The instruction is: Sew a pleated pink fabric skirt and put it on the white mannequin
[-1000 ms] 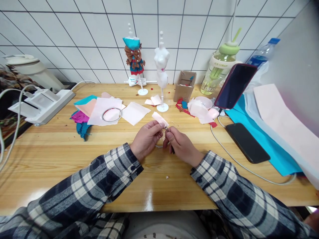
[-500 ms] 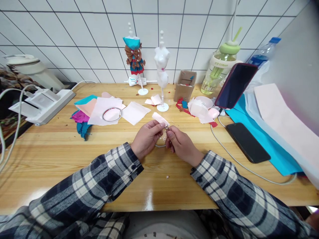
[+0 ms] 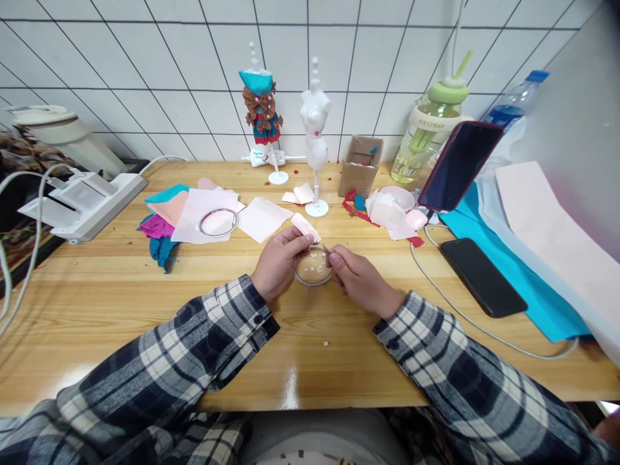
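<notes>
Wood table (image 3: 126, 303) below, pink strip (image 3: 304, 226) btwn L fingers (image 3: 298, 245), jutting fwd.

Between our sleeves (image 3: 165, 349), we have bare table (image 3: 290, 349) from the front edge inward, with one small scrap (image 3: 326, 344) lying there. A round rim (image 3: 312, 283) fills the gap between our left hand (image 3: 278, 261) and right hand (image 3: 362, 276). Towards the back edge, the dressed mannequin (image 3: 261, 103), bare mannequin (image 3: 315, 111) and cardboard box (image 3: 357, 181) stand in our way; near the right edge, a propped phone (image 3: 458, 168) and looping cable (image 3: 542, 357) do.
</notes>
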The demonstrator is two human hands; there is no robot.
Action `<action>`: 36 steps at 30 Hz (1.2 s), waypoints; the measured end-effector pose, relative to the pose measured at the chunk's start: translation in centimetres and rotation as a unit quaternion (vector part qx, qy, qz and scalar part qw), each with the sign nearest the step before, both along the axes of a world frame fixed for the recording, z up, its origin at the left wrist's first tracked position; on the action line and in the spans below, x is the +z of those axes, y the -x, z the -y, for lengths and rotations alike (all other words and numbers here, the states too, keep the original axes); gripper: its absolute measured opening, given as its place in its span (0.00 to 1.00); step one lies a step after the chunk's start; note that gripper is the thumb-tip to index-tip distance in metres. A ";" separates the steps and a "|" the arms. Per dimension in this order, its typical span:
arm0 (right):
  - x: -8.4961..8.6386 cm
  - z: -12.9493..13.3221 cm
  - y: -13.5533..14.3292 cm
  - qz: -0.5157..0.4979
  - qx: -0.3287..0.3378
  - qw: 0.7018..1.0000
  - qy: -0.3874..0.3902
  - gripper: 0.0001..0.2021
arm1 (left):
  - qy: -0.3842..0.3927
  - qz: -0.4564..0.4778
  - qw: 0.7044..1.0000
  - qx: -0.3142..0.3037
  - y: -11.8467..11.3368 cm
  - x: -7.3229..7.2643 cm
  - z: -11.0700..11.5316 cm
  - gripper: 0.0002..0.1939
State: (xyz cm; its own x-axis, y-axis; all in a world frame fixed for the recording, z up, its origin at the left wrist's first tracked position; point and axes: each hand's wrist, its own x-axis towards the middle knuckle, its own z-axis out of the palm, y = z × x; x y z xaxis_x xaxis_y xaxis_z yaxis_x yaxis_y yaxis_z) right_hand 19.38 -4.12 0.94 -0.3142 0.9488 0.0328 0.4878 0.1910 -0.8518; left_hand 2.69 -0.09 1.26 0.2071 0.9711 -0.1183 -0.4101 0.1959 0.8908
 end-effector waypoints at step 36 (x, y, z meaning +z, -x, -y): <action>0.0 -0.6 -0.2 -0.084 -0.003 0.993 0.080 0.15 | -0.025 -0.063 0.993 -0.093 0.6 -0.6 -0.3 0.14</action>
